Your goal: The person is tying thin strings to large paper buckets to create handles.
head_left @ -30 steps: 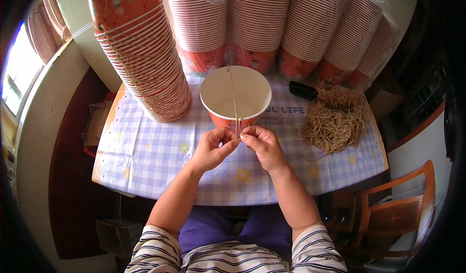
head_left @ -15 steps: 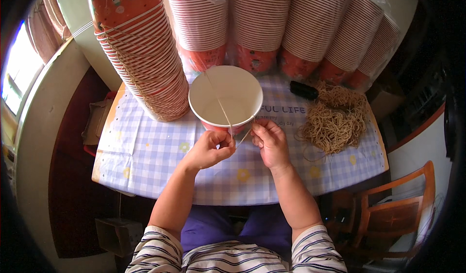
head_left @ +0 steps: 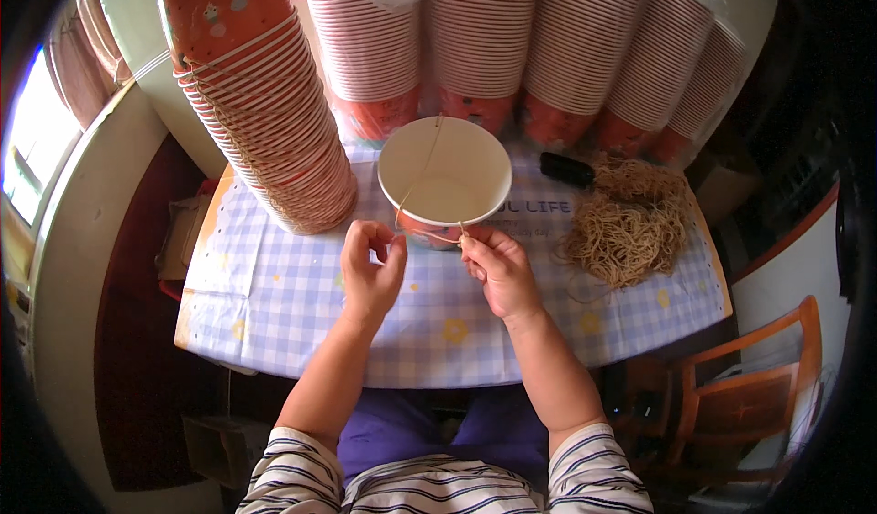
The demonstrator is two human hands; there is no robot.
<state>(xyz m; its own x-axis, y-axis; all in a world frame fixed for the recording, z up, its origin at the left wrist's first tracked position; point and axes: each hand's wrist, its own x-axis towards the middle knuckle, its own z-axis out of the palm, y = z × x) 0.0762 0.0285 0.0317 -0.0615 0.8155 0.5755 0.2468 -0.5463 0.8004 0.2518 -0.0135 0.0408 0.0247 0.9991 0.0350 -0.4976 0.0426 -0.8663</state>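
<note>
A paper bucket (head_left: 489, 171), white inside and red outside, stands at the middle of the table in front of me. A thin tan cord (head_left: 427, 162) runs from its far rim across the opening, over the near left rim, and round to my right hand (head_left: 502, 272). The thumb and forefinger of that hand pinch the cord just by the near rim. My left hand (head_left: 373, 272) is at the bucket's near left side, its thumb and forefinger apart with nothing seen between them.
A tall leaning stack of red buckets (head_left: 265, 130) with cords hanging on it is at the left. Several plastic-wrapped bucket stacks (head_left: 480, 34) line the back. A heap of tan cords (head_left: 630, 235) and a black oblong thing (head_left: 566, 169) lie right on the checked tablecloth (head_left: 283, 313).
My left hand has let go of the cord and moved left, its fingers parting. The bucket has shifted right and turned a little. My right hand still pinches the cord.
</note>
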